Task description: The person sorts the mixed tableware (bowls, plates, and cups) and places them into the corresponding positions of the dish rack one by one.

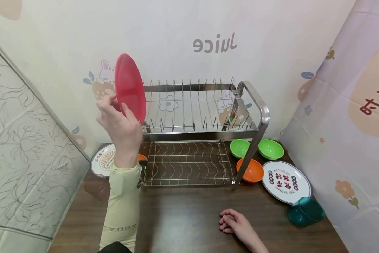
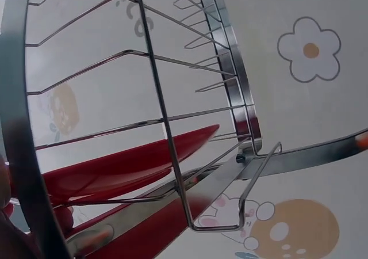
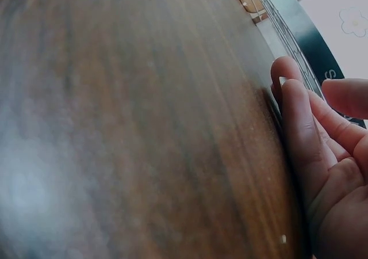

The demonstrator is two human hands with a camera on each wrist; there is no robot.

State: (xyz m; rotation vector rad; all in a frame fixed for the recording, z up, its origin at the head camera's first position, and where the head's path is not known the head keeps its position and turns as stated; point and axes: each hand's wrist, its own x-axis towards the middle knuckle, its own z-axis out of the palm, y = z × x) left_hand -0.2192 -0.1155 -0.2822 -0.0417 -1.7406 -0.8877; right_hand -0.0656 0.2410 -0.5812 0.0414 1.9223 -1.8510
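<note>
My left hand (image 1: 121,124) grips a red plate (image 1: 130,86) by its lower edge, thumb on one face and fingers on the other. The plate stands on edge at the left end of the upper tier of a metal dish rack (image 1: 202,135). In the left wrist view, the red plate (image 2: 115,170) shows behind the rack's wires, close to its end bar. On the wooden table (image 1: 183,218), in front of the rack, rests my right hand (image 1: 238,226). Its fingers are loosely curled and hold nothing, as the right wrist view also shows.
Right of the rack are two green bowls (image 1: 271,149), an orange bowl (image 1: 252,171), a white plate with red lettering (image 1: 286,182) and a teal cup (image 1: 304,212). Behind my left forearm are another white plate (image 1: 104,161) and a partly hidden orange thing (image 1: 141,157). Printed cloth walls enclose the table.
</note>
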